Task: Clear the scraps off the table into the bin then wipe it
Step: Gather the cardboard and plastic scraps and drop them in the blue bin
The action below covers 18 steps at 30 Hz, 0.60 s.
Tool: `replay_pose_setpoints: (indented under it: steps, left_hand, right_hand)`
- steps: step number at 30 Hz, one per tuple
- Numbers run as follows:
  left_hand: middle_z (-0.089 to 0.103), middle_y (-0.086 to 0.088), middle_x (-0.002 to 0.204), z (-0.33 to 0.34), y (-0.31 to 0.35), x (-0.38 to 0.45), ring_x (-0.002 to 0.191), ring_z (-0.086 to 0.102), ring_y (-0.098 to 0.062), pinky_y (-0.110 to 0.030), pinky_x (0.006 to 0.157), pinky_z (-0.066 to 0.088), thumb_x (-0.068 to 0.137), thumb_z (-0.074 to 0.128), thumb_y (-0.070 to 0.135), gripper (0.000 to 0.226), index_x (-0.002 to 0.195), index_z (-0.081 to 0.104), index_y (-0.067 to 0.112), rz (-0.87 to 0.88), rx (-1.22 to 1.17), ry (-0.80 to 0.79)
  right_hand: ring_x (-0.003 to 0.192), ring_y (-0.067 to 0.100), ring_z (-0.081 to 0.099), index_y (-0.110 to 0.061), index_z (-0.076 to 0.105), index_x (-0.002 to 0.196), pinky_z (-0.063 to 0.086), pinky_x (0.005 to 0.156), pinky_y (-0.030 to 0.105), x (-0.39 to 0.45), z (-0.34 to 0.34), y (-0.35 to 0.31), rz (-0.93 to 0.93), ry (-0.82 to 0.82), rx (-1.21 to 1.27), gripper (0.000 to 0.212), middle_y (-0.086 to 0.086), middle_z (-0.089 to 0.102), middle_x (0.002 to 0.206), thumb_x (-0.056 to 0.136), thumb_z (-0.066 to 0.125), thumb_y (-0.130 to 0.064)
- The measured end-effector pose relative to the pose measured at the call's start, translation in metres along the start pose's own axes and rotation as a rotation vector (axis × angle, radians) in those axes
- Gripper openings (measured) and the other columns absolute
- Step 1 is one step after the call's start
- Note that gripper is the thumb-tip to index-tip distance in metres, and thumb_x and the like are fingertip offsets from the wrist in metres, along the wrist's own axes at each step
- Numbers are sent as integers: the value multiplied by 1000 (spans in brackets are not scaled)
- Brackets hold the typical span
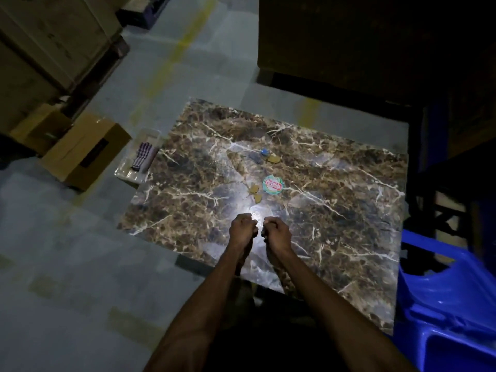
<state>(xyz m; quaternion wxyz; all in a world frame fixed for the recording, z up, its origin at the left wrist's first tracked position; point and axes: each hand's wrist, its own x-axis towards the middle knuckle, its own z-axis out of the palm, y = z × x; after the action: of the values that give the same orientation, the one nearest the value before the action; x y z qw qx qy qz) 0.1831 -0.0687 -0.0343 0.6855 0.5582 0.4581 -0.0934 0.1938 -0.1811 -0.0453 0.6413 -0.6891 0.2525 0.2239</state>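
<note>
A brown marble-patterned table (335, 237) carries scraps near its middle: a round white wrapper with a red label (273, 185), two tan cardboard bits (255, 193) beside it, and farther back a blue cap (264, 151) with another tan piece (273, 159). My left hand (242, 227) and my right hand (276, 231) hover side by side over the table's near part, both curled into fists. Something small and dark shows at the right hand's fingers; I cannot tell what it is. A checked cloth (142, 155) lies in a pale tray (126, 171) off the table's left edge.
A cardboard box (86, 151) stands on the grey floor left of the tray. Stacked cartons (48, 44) fill the far left. A blue plastic chair (442, 304) sits at the table's right. A dark cabinet (375, 36) looms behind the table.
</note>
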Motion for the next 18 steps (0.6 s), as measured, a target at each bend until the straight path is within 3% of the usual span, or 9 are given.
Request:
replay_pose_setpoints:
  steps: [3, 5, 7, 10, 15, 18]
  left_hand:
    - [71, -21, 95, 1, 3, 65, 77, 69, -32, -39, 75, 58, 53, 71, 18, 46, 98, 65, 23, -14, 123, 32]
    - [75, -17, 94, 6, -4, 114, 89, 74, -36, -50, 86, 62, 46, 72, 26, 46, 92, 69, 28, 28, 174, 26]
    - [77, -8, 96, 15, 14, 131, 92, 74, -31, -52, 87, 60, 56, 66, 34, 39, 95, 70, 34, 105, 303, -26]
    - [77, -3, 104, 30, 60, 136, 94, 73, -27, -47, 85, 60, 78, 56, 26, 35, 109, 72, 26, 187, 447, -107]
    - [75, -1, 103, 45, 103, 170, 95, 71, -25, -47, 88, 59, 86, 57, 21, 27, 109, 71, 24, 302, 478, -175]
    - [66, -3, 113, 45, 129, 179, 103, 65, -22, -43, 92, 56, 94, 57, 19, 26, 119, 64, 16, 555, 518, -182]
  right_hand:
    - [71, 22, 65, -21, 72, 91, 56, 76, 49, 54, 19, 13, -14, 47, -83, 26, 7, 73, 79, 70, 66, -35]
    - [75, 23, 69, -24, 72, 91, 58, 82, 54, 88, 33, 20, -33, 83, -144, 27, 4, 74, 80, 68, 64, -36]
    - [79, 21, 71, -27, 71, 91, 60, 82, 47, 94, 49, -8, -32, 146, -187, 20, -1, 75, 83, 73, 63, -30]
    - [80, 16, 67, -17, 71, 107, 52, 69, 26, 95, 68, -65, -21, 179, -163, 20, 2, 73, 93, 89, 63, -10]
    - [69, 2, 60, 6, 69, 107, 48, 67, 19, 128, 65, -100, -147, 284, -108, 21, 13, 67, 90, 96, 51, 6]
    - [90, 17, 64, -2, 66, 108, 49, 78, 28, 154, 54, -113, -316, 356, -212, 21, 18, 65, 106, 94, 50, -4]
